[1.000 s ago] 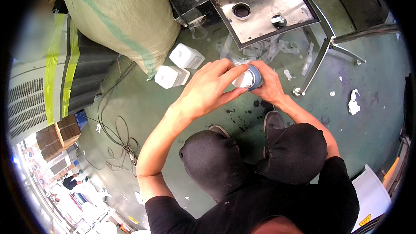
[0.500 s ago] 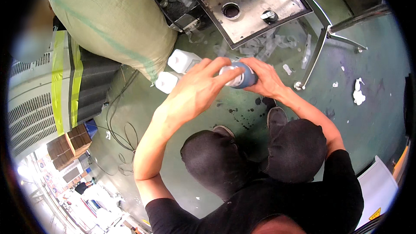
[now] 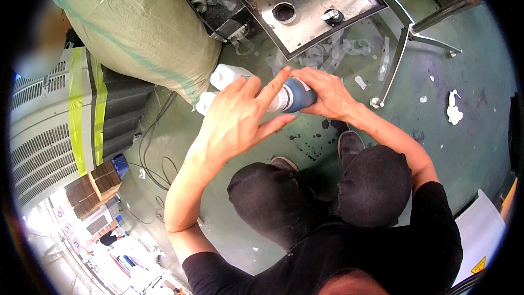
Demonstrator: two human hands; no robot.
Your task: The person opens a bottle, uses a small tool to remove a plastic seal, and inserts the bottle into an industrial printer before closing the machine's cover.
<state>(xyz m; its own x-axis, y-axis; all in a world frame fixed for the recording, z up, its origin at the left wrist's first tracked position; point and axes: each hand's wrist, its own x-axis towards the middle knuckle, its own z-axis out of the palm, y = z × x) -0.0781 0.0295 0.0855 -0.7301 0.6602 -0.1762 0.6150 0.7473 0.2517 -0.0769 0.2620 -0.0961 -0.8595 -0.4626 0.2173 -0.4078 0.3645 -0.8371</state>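
Right hand (image 3: 327,95) is gripping a dark blue bottle (image 3: 297,96), fingers wrapped round its body, holding it on its side above the green floor (image 3: 464,147), in front of the person's knees. Left hand (image 3: 240,117) is lying over the bottle's pale cap end, fingers spread and mostly straight; whether it is actually clasping the cap cannot be told. Two white plastic containers (image 3: 224,76) are standing just behind the hands, beside a large woven sack (image 3: 136,33). A metal plate (image 3: 311,5) with a round hole is sitting beyond.
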